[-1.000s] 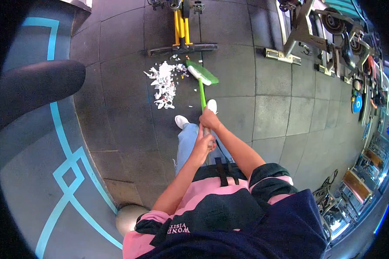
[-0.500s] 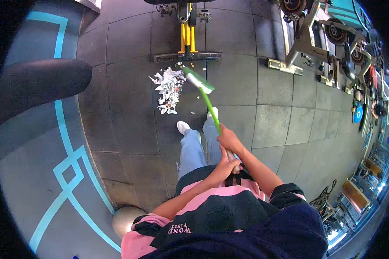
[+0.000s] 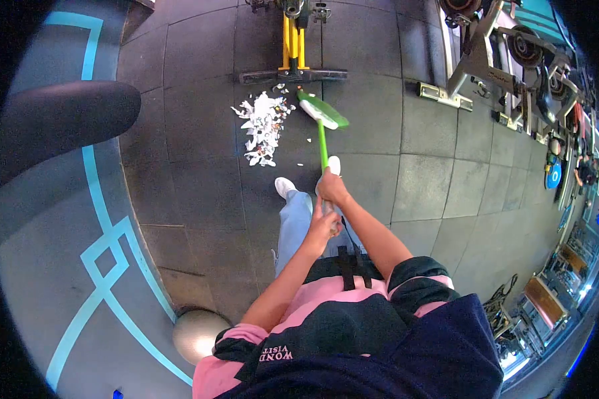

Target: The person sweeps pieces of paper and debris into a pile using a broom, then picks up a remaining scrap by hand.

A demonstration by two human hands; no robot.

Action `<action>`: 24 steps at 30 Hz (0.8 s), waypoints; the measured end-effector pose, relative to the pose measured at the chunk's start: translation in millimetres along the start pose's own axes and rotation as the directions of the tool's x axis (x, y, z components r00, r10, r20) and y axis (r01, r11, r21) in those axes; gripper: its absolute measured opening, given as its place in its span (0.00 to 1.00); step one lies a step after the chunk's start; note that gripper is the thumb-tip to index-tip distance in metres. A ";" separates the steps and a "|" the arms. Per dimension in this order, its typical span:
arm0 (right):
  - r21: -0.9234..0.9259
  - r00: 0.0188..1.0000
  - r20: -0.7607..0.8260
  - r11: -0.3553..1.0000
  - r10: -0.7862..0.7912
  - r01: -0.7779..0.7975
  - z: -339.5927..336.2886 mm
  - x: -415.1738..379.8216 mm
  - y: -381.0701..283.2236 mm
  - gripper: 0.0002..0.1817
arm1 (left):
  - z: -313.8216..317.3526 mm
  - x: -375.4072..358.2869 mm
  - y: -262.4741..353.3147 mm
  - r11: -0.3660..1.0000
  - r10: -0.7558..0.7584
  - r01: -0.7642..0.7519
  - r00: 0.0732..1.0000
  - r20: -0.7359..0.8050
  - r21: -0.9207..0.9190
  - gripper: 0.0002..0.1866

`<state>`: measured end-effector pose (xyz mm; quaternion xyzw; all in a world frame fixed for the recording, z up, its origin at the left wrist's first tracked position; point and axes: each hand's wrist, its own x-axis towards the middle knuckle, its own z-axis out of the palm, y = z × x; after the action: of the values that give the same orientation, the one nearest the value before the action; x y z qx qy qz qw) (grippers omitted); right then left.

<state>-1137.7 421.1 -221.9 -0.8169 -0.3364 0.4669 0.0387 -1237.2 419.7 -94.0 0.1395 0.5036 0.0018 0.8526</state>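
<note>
Both hands grip a broom [image 3: 323, 143] with a green handle, a white head and green bristles. My right hand [image 3: 332, 187] wraps the handle higher up, nearer the broom head. Just behind it, my left hand [image 3: 323, 229] is closed around the paler end of the handle. The bristles rest on or just above the dark floor, right of a pile of torn white paper scraps [image 3: 263, 126]. A few loose bits lie between the pile and the broom. My white shoes show under the handle.
Ahead stands an exercise machine with yellow posts and a dark foot bar [image 3: 293, 75]. Gym machines [image 3: 476, 76] line the right side. At left are a dark padded shape [image 3: 66, 130] and a wall with turquoise stripes. A silver ball [image 3: 199, 336] sits at lower left.
The broom head has shifted right, away from the scraps. Both hands have moved forward and left, farther from my body, still on the handle. The pile looks slightly more gathered.
</note>
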 end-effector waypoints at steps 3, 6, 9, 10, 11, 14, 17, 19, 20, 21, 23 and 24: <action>0.075 0.999 -0.019 0.996 -0.040 0.042 10.5 -19.1 -22.3 0.27 | -18.1 -13.9 -11.8 0.993 0.113 -0.113 0.994 -0.005 0.030 0.40; 0.157 0.999 0.010 0.987 -0.031 0.029 6.5 -45.0 -35.9 0.27 | -15.5 -35.1 -16.6 0.976 0.140 -0.135 0.990 -0.020 0.169 0.43; 0.300 0.998 -0.014 0.952 -0.059 0.060 -2.7 -78.9 -36.4 0.27 | 0.9 -62.4 -15.3 0.953 0.091 -0.086 0.996 -0.002 0.290 0.47; 0.301 0.998 -0.017 0.952 -0.059 0.061 -3.4 -90.4 -33.3 0.27 | 2.7 -70.4 -21.2 0.952 0.092 -0.088 0.996 0.000 0.292 0.47; 0.307 0.997 -0.041 0.949 -0.064 0.074 -4.7 -100.6 -28.4 0.27 | 4.5 -78.2 -28.5 0.953 0.072 -0.081 0.997 0.040 0.293 0.48; 0.292 0.998 -0.051 0.956 -0.025 0.039 -15.9 -118.4 -18.1 0.29 | 11.6 -87.9 -29.5 0.949 0.049 -0.083 0.992 0.119 0.303 0.50; 0.260 0.994 -0.004 0.960 0.107 -0.102 -11.8 -111.7 -3.2 0.29 | 0.2 -73.3 -36.3 0.953 -0.015 -0.029 0.989 0.144 0.301 0.50; 0.236 0.971 0.015 0.943 0.238 -0.234 1.0 -93.1 7.2 0.25 | -3.7 -59.5 -31.4 0.951 -0.069 0.039 0.994 0.087 0.307 0.47; 0.236 0.970 0.013 0.942 0.241 -0.238 10.6 -81.2 12.1 0.25 | -8.8 -50.5 -28.3 0.951 -0.071 0.040 0.993 0.090 0.308 0.47; 0.238 0.976 0.010 0.948 0.216 -0.212 25.0 -67.5 20.3 0.24 | -18.5 -39.5 -27.0 0.945 -0.071 0.042 0.994 0.081 0.323 0.46; 0.241 0.981 0.011 0.952 0.192 -0.189 33.1 -57.8 16.1 0.23 | -28.2 -32.2 -21.9 0.956 -0.043 0.031 0.998 0.035 0.292 0.42; 0.221 0.986 0.044 0.961 0.163 -0.169 33.5 -57.9 4.6 0.21 | -33.2 -34.5 -23.1 0.956 -0.046 0.035 0.998 0.033 0.291 0.42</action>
<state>-1181.3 375.2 -199.8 -0.8268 -0.2125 0.5136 0.0868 -1285.9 400.4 -85.0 0.2527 0.4844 -0.0924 0.8325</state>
